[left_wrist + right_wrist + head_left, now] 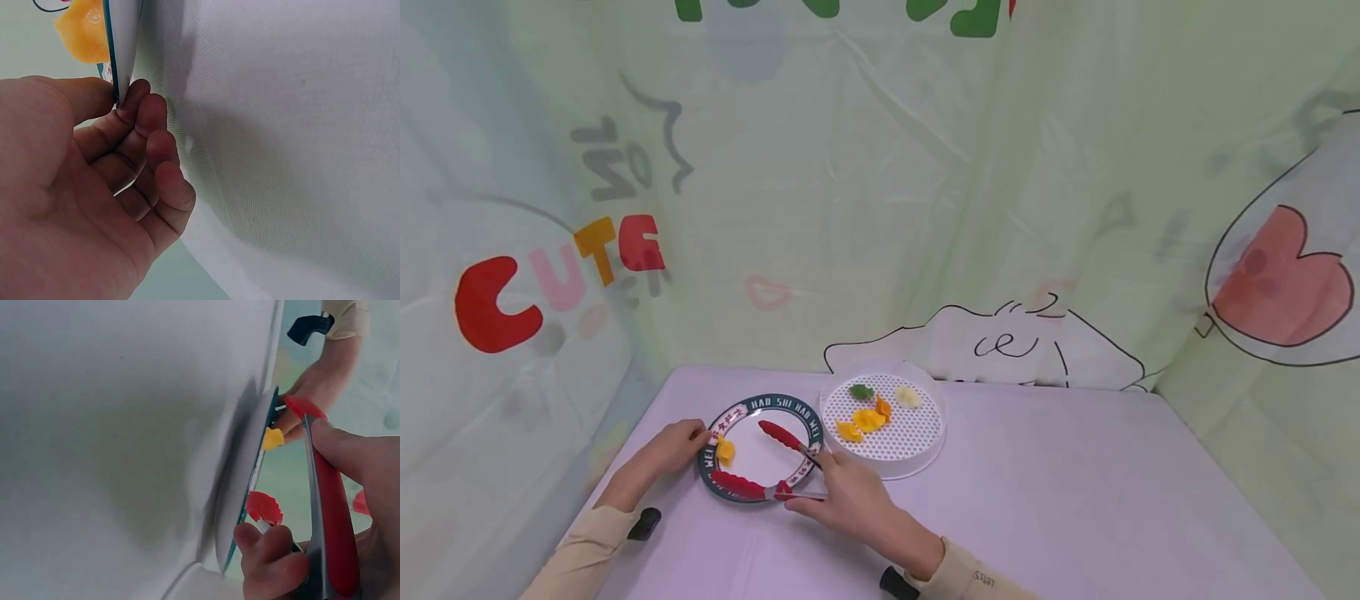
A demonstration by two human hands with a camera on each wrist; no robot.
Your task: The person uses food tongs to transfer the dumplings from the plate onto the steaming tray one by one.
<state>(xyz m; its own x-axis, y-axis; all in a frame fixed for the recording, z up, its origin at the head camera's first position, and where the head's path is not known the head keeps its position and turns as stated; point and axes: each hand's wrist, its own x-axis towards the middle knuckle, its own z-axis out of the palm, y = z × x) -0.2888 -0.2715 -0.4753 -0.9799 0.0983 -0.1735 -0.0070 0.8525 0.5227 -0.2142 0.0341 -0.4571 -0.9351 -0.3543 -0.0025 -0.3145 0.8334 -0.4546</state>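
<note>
My left hand (pixel 676 447) pinches the left rim of a round plate (pixel 767 403) with a dark green lettered border; in the left wrist view the thumb lies on top and the fingertips beneath. A yellow piece of food (pixel 725 451) sits on the plate near that hand. My right hand (pixel 857 493) grips red-tipped tongs (pixel 737 485), their two arms spread wide over the plate with nothing between the tips. In the right wrist view the red handle of the tongs (pixel 334 531) runs along the thumb.
Right of the plate stands a round white perforated tray (pixel 910 440). It holds several yellow and orange pieces (pixel 868 420), a green piece (pixel 861 392) and a pale piece (pixel 907 397). A printed curtain (pixel 880 208) hangs behind the light-coloured table (pixel 1060 500).
</note>
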